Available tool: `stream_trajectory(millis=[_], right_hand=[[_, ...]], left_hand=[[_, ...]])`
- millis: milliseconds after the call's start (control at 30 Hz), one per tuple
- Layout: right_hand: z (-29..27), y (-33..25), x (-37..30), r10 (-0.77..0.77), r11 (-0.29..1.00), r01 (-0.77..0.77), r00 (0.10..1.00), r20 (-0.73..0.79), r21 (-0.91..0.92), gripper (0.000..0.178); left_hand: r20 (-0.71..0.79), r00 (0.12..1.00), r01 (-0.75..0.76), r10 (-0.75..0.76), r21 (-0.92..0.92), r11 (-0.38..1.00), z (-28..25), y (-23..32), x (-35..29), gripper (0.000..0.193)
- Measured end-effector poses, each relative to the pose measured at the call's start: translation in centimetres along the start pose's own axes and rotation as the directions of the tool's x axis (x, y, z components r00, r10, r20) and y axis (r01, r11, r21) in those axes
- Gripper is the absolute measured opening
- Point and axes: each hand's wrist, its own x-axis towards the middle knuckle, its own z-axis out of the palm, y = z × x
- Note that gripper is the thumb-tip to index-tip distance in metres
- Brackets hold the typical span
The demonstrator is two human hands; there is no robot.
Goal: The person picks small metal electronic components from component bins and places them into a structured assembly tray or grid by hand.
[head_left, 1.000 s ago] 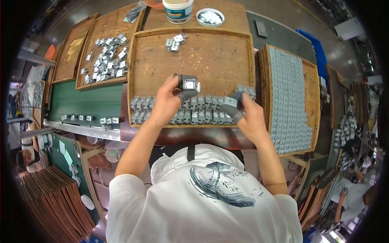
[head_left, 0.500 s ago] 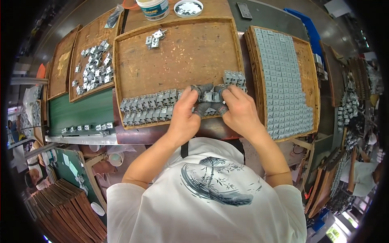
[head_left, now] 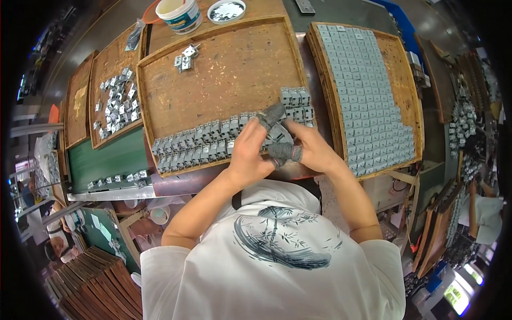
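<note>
Item one: grey part, small and boxy, held between both hands above the near edge of the middle tray, toward its right-hand end. A pale face shows in the gap between the hands and looks upward. From where I stand its long axis seems to slant across the tray rather than lie square to it; the fingers cover both ends, so which way it points I cannot tell.

Item two: left hand, fingers bent and gripping the part from its left side, grey fabric sleeves over the tips.

Item three: right hand, fingers curled round the part from the right, thumb sleeved in grey; the exact contact is partly hidden.

Item four: two long rows of grey parts, packed side by side along the tray's near edge, passing beside the hands.

Item five: short block of parts, at the tray's right side, just beyond the right hand.

Item six: loose cluster, a few parts near the far left corner.

Item seven: right tray, well filled with pale grey pieces in close ranks.

Item eight: white bucket, beyond the middle tray.
</note>
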Motion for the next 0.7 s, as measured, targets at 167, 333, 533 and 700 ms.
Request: stream_trajectory(millis=[167, 333, 533, 700], right_hand=[[0.4, 1.5, -1.9, -0.040, 0.994, 0.044, 0.998, -0.048, 0.095, 0.034], [-2.1, 2.1, -3.5, 0.018, 0.990, -0.035, 0.992, -0.125, -0.138, 0.035], [-15.3, 8.3, -8.5, 0.036, 0.930, -0.316, 0.585, -0.810, -0.187, 0.018], [-25.7, 14.8, -15.1, 0.070, 0.836, -0.545, 0.210, -0.975, -0.058, 0.033]], left_hand=[[0.084, 0.990, -0.114, 0.113, 0.006, 0.994, 1.0, 1.0, -0.3, 0.075], [0.316, 0.937, -0.145, 0.149, -0.037, 0.989, 1.7, 0.7, 2.6, 0.050], [0.239, 0.904, 0.367, -0.355, -0.004, 0.930, 0.7, -8.3, 6.2, 0.054], [0.504, 0.669, 0.712, -0.547, -0.225, 0.665, 2.4, -10.5, 8.2, 0.057]])
